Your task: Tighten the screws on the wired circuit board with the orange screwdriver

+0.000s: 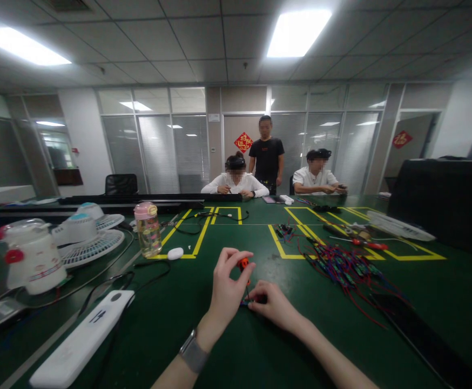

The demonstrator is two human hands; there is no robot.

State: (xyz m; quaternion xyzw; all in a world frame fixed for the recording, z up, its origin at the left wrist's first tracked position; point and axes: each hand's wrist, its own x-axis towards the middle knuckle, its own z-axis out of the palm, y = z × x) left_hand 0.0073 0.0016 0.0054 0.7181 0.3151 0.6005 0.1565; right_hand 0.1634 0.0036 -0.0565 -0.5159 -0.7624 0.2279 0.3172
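Observation:
My left hand (228, 283), with a watch (193, 350) on its wrist, pinches the orange-and-black handle of a small screwdriver (243, 264). The tool stands roughly upright, and its thin shaft points down at a small circuit board (244, 303) on the green table (203, 346). Low beside it, my right hand (275, 307) has thumb and forefinger closed at the board's edge. Fingers cover most of the board, so its details are hidden. To the right lies a heap of small green boards with red and blue wires (343, 263).
On the left stand a white kettle (37, 262), white fan parts (94, 247), a pink-lidded bottle (147, 229) and a long white device (84, 337). Hand tools (365, 242) and a dark flat panel (414, 335) lie right. Across the table are two seated people and one standing person (266, 156).

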